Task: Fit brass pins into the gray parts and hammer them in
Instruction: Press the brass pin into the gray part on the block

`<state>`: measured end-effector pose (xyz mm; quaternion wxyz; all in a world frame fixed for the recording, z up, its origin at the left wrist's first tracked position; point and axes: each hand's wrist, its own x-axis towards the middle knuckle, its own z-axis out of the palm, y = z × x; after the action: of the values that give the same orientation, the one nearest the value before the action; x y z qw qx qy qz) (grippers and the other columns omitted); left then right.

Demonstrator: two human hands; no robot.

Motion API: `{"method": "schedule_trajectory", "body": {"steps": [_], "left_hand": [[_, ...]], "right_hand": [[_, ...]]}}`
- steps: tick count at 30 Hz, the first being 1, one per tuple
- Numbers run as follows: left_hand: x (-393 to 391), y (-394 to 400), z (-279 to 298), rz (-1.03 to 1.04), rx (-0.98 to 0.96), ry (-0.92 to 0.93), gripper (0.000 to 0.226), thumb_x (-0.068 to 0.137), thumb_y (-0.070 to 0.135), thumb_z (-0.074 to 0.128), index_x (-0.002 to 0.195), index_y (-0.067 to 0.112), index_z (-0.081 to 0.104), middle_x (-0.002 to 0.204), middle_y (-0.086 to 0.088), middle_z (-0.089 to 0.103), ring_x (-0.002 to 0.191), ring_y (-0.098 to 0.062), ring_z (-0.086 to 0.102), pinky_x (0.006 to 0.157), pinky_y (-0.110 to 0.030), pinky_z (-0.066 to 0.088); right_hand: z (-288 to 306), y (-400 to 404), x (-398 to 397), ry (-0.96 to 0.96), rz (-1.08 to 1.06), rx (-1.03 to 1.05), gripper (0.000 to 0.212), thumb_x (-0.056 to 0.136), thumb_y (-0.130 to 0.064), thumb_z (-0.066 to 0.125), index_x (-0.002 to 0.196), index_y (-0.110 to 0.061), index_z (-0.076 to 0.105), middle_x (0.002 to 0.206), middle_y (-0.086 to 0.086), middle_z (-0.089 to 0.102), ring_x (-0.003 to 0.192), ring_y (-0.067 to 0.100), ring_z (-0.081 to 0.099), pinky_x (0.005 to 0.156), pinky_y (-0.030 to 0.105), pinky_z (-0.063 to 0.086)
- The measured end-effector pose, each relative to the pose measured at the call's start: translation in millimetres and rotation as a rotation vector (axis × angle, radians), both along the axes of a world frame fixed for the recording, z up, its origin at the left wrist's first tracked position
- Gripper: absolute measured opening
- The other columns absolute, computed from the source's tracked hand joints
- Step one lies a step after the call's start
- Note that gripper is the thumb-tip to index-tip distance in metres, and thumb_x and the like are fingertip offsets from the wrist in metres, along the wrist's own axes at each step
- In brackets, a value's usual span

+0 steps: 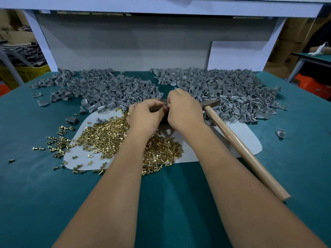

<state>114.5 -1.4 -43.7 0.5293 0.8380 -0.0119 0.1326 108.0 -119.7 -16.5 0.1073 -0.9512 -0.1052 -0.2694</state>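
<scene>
both forearms reach over the white board (241,140); left hand (143,119) and right hand (184,113) pinch something small together, likely seating a pin. brass pins (111,136) cover the board, gray parts (223,86) behind, hammer (238,144) idle on its right.

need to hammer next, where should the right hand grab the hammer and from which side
Grip the bare wooden handle near its free end, coming from the right. It lies flat on the table, head pointing away, with nothing resting on it.

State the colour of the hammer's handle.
Pale, light-brown wood; the hammer handle shows clearly in the head view, lying on the table to the right.
</scene>
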Motion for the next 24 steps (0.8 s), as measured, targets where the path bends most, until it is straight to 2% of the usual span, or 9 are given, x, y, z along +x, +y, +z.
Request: {"method": "schedule_trajectory", "body": {"steps": [3,5,8,11,13,14,17,20,24], "left_hand": [[0,0,1,0.010,0.059,0.005,0.008,0.087,0.043,0.070,0.083,0.048,0.065,0.122,0.008,0.065,0.128,-0.025,0.048,0.106,-0.049,0.039],[-1,-2,3,0.026,0.088,0.011,0.016,0.087,0.043,0.069,0.077,0.053,0.061,0.122,0.007,0.065,0.127,-0.025,0.048,0.105,-0.049,0.039],[-2,-4,4,0.068,0.101,0.056,0.021,0.088,0.045,0.068,0.072,0.055,0.058,0.129,0.001,0.060,0.125,-0.030,0.048,0.105,-0.046,0.040],[-2,-5,3,0.074,0.094,0.040,0.023,0.088,0.044,0.068,0.070,0.055,0.058,0.126,0.002,0.062,0.127,-0.029,0.049,0.104,-0.048,0.042],[-1,-5,2,0.070,0.079,0.034,0.023,0.089,0.041,0.068,0.072,0.055,0.058,0.125,0.001,0.063,0.127,-0.029,0.049,0.103,-0.049,0.043],[-1,-5,2,0.061,0.063,0.029,0.023,0.089,0.039,0.068,0.074,0.054,0.059,0.123,0.001,0.064,0.126,-0.030,0.050,0.102,-0.051,0.044],[1,-4,0,0.022,0.021,0.003,0.024,0.090,0.032,0.068,0.077,0.052,0.061,0.106,0.008,0.067,0.123,-0.031,0.054,0.098,-0.055,0.047],[2,-3,-2,0.004,0.008,-0.019,0.013,0.088,0.037,0.069,0.083,0.049,0.067,0.107,0.011,0.068,0.123,-0.029,0.053,0.098,-0.055,0.047],[6,1,-6,-0.049,-0.049,-0.037,0.007,0.088,0.034,0.071,0.092,0.038,0.075,0.116,0.015,0.068,0.128,-0.025,0.050,0.107,-0.050,0.040]], "right_hand": [[5,-2,0,0.023,0.045,-0.048,0.014,0.087,-0.009,0.055,0.101,-0.012,0.054,0.102,0.005,0.052,0.096,0.023,0.051,0.066,0.032,0.033],[13,-2,2,0.088,0.067,-0.092,0.014,0.086,-0.008,0.055,0.100,-0.012,0.053,0.099,0.005,0.050,0.092,0.023,0.049,0.065,0.033,0.032],[25,0,5,0.185,0.044,-0.139,0.008,0.086,-0.008,0.056,0.090,-0.015,0.052,0.082,0.001,0.043,0.078,0.023,0.045,0.063,0.034,0.035],[29,2,4,0.233,-0.008,-0.119,0.011,0.086,-0.009,0.056,0.081,-0.014,0.048,0.069,-0.001,0.038,0.071,0.023,0.046,0.060,0.034,0.036],[25,7,2,0.196,-0.028,-0.090,0.011,0.086,-0.006,0.055,0.084,-0.013,0.047,0.075,0.001,0.042,0.077,0.026,0.049,0.063,0.035,0.037],[21,10,0,0.164,-0.040,-0.076,0.008,0.086,-0.005,0.054,0.090,-0.012,0.051,0.084,0.004,0.047,0.085,0.027,0.052,0.065,0.037,0.037],[9,16,0,0.081,-0.082,-0.029,0.024,0.088,-0.005,0.052,0.112,-0.008,0.054,0.112,0.010,0.054,0.105,0.027,0.053,0.074,0.036,0.041],[5,12,3,0.063,-0.071,0.034,0.022,0.088,-0.005,0.052,0.110,-0.008,0.054,0.114,0.010,0.054,0.106,0.027,0.052,0.077,0.034,0.041],[-2,2,5,0.074,-0.020,0.208,0.009,0.091,-0.010,0.053,0.098,-0.011,0.058,0.107,0.008,0.055,0.100,0.025,0.052,0.080,0.034,0.041]]}}
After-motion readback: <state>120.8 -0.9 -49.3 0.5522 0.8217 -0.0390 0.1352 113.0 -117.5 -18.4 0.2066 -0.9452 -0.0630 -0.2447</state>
